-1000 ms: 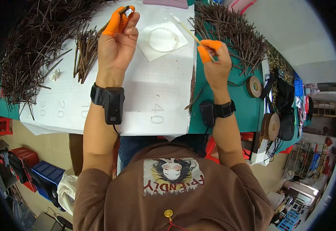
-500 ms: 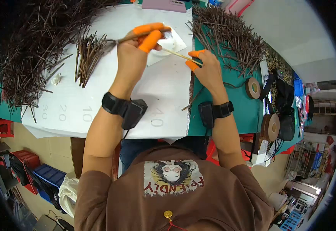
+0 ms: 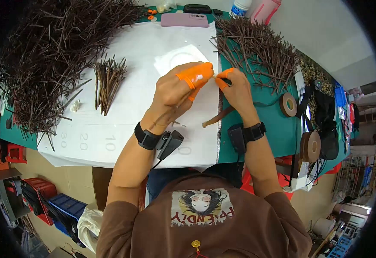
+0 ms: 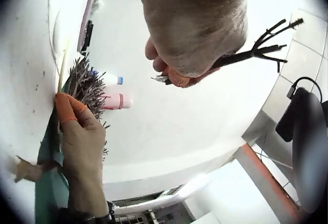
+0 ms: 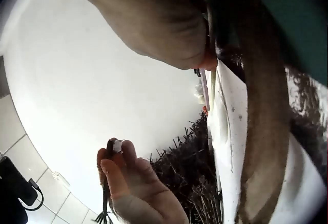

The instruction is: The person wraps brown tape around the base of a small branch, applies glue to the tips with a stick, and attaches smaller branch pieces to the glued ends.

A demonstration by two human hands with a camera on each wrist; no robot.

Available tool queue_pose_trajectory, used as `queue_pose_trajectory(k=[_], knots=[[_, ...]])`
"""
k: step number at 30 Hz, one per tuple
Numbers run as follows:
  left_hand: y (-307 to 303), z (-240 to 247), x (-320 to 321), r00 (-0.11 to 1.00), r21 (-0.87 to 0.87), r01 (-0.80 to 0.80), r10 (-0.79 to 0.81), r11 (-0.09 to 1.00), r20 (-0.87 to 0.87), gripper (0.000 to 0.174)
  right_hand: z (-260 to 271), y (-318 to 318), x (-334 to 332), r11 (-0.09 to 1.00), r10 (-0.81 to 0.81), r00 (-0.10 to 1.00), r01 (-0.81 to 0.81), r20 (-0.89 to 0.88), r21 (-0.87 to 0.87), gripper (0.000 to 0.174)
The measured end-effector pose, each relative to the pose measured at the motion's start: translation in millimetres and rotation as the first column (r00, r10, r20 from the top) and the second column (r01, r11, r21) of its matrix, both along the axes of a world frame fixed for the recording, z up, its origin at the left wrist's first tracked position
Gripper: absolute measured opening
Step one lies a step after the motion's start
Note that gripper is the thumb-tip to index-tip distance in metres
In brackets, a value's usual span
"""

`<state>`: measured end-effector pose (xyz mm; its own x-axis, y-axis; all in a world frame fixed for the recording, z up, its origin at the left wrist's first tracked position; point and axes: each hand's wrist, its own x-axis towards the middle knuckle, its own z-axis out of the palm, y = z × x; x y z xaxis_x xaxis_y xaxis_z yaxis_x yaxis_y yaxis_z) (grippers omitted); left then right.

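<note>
In the head view the left hand (image 3: 176, 91) grips a forked brown twig (image 3: 171, 112), whose branches lie back over the wrist. The left wrist view shows the twig's forked end (image 4: 261, 50) sticking out of that fist. A whitish tip (image 5: 118, 146) shows at the twig's end in the right wrist view. The right hand (image 3: 238, 91), with orange finger covers (image 4: 66, 108), pinches a thin pale stick (image 4: 63, 68), close to the left fingertips in the head view. Brown tape (image 3: 219, 117) trails beneath the right hand.
A large twig pile (image 3: 54, 56) lies left, a small bundle (image 3: 109, 84) beside it, and more twigs (image 3: 261, 49) at back right. A phone (image 3: 184, 20) is at the back. Tape rolls (image 3: 288, 104) stand right. A white square sheet (image 3: 175, 58) lies behind the hands.
The left hand has swung right and toward the body with the twig, its back now uppermost. The right hand has moved slightly nearer the body with the stick. The head view has shifted.
</note>
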<state>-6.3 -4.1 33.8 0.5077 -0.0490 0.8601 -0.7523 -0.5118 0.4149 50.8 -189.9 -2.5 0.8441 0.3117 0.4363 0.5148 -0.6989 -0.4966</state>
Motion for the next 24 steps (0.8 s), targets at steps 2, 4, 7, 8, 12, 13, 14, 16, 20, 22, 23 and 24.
queue_pose_trajectory(k=[2, 4, 7, 8, 12, 13, 14, 16, 20, 22, 23, 24], knots=[[-3.4, 1.9, -3.5, 0.991, -0.148, 0.006, -0.025, 0.989, -0.128, 0.022, 1.3, -0.1, -0.6, 1.000, 0.000, 0.999, 0.000, -0.034, -0.001, 0.013], [-3.1, -3.6, -5.2, 0.811, -0.565, 0.064, -0.373, 0.822, -0.451, 0.020, 6.3, 0.2, -2.4, 1.000, -0.006, 0.994, 0.005, -0.112, -0.009, 0.014], [-4.9, -8.0, 0.5, 0.551, -0.900, -0.147, -0.722, 0.411, -0.420, 0.019, 3.1, -0.6, -0.9, 0.999, 0.031, 0.998, -0.029, -0.056, 0.025, 0.020], [-3.0, -8.7, 1.0, 0.509, -0.920, -0.172, -0.768, 0.352, -0.389, 0.020, 3.4, 0.3, -1.7, 0.999, 0.021, 0.999, -0.020, -0.037, 0.031, 0.021], [-1.6, -5.8, -0.4, 0.410, -0.931, -0.280, -0.848, 0.234, -0.337, 0.022, 8.9, 4.2, 1.3, 0.975, 0.064, 0.987, -0.094, 0.150, 0.201, 0.024], [-1.8, -7.3, 0.2, 0.405, -0.932, -0.291, -0.855, 0.217, -0.326, 0.022, 11.3, 4.5, 2.0, 0.952, 0.086, 0.970, -0.147, 0.226, 0.270, 0.024], [-2.1, -9.1, 0.8, 0.401, -0.932, -0.302, -0.861, 0.198, -0.313, 0.022, 15.5, 6.2, -0.5, 0.947, 0.114, 0.950, -0.192, 0.291, 0.256, 0.025], [-1.4, -12.7, 2.1, 0.390, -0.935, -0.320, -0.879, 0.151, -0.275, 0.021, 24.1, 14.3, -9.2, 0.934, 0.173, 0.894, -0.282, 0.413, 0.219, 0.027], [-1.0, -18.9, 1.4, 0.369, -0.933, -0.326, -0.887, 0.156, -0.277, 0.021, 19.9, 22.0, -14.5, 0.947, 0.208, 0.872, -0.293, 0.443, 0.131, 0.030], [-0.3, -18.8, 1.4, 0.358, -0.921, -0.348, -0.883, 0.176, -0.304, 0.021, 19.4, 22.7, -13.3, 0.947, 0.211, 0.857, -0.299, 0.469, 0.119, 0.030], [-0.5, -18.9, 1.5, 0.352, -0.915, -0.359, -0.880, 0.187, -0.318, 0.021, 18.5, 22.0, -12.9, 0.947, 0.210, 0.858, -0.298, 0.469, 0.121, 0.030], [-1.1, -19.7, 1.6, 0.349, -0.915, -0.356, -0.881, 0.191, -0.319, 0.021, 17.3, 21.5, -12.5, 0.946, 0.209, 0.858, -0.298, 0.469, 0.124, 0.029]])
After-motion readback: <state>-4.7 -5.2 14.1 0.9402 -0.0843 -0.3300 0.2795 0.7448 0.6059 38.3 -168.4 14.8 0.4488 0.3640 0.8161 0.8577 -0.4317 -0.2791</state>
